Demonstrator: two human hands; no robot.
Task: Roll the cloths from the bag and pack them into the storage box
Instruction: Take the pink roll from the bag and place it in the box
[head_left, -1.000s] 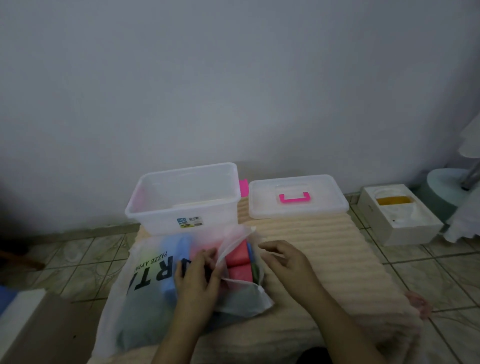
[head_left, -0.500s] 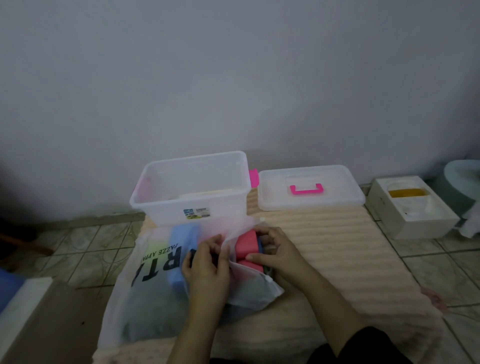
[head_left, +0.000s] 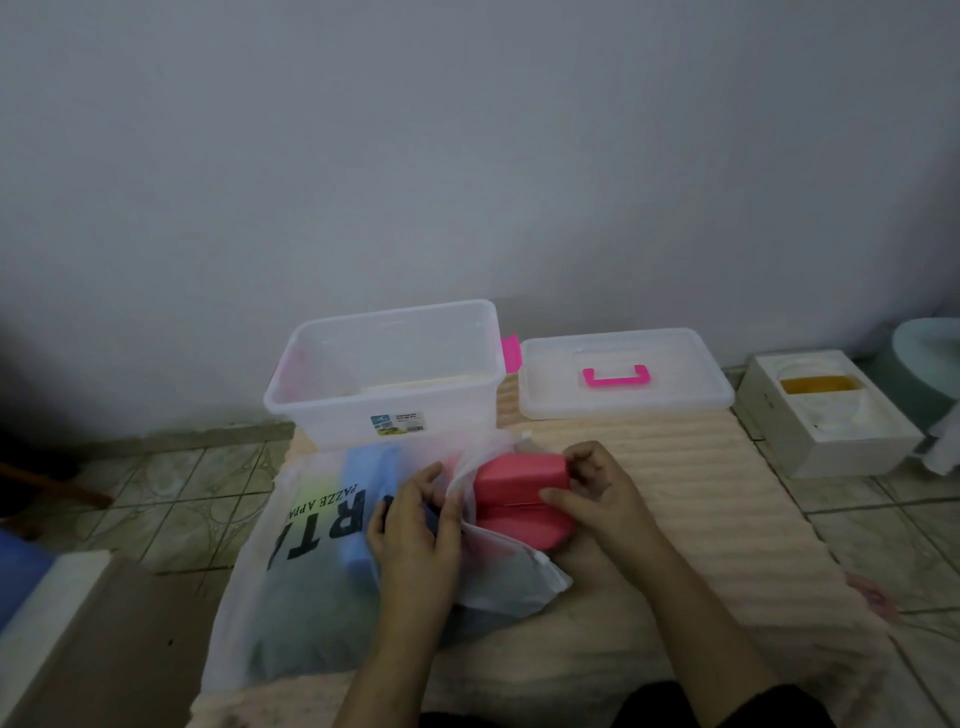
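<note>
1. Head view: the right hand (head_left: 592, 493) pinches a folded red cloth (head_left: 519, 499) between thumb and curled fingers, at the mouth of the translucent white bag (head_left: 311, 587); most of the cloth is out of the opening.
2. Just left of that grip, the left hand (head_left: 415, 525) grips the bag's open edge, fingers curled over the plastic.
3. Further left of the grip, inside the bag, a blue cloth (head_left: 363, 499) and a yellow-green one (head_left: 306, 493) show through the film, with darker fabric lower down; dark printed letters cross the bag's face.
4. Beyond the grip, toward the wall, stands the clear storage box (head_left: 384, 374), open, with pink latches; it holds no cloths, only a pale flat shape showing at its bottom.
5. Beyond and right of the grip lies the box lid (head_left: 623, 374) with a pink handle, flat on the ribbed cream mat (head_left: 701, 493).
6. Far right of the grip, a white carton (head_left: 826, 410) sits on the tiled floor with something yellow inside.
</note>
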